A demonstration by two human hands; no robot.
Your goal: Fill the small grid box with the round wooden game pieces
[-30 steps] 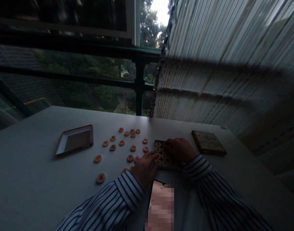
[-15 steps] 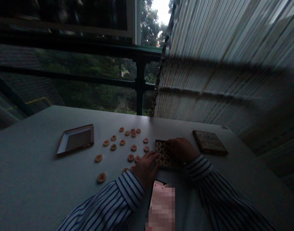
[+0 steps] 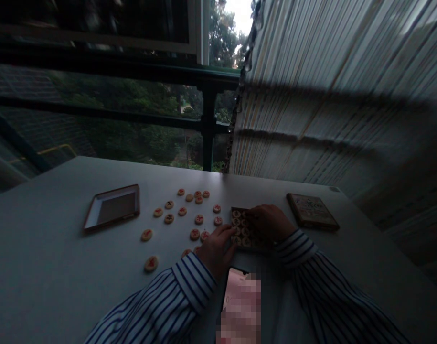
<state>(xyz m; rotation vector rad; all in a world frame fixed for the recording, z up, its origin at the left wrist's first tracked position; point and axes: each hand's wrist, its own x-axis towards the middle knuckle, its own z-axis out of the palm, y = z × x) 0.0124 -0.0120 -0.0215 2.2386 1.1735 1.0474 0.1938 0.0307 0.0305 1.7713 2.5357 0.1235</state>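
at the tray (image 3: 252,248) of round discs (image 3: 246,231), left hand (image 3: 214,246) rests thumb apart; right hand (image 3: 271,222) grips unclearly.

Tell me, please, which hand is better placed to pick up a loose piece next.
Probably the left hand: it's nearer the loose pieces, while the right hand is over the tray.

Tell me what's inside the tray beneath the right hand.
The tray shows two columns of dark-marked xiangqi pieces at left; what lies under the right hand cannot be seen.

Dark tray (image 3: 249,249); round pieces (image 3: 245,232) inside in rows
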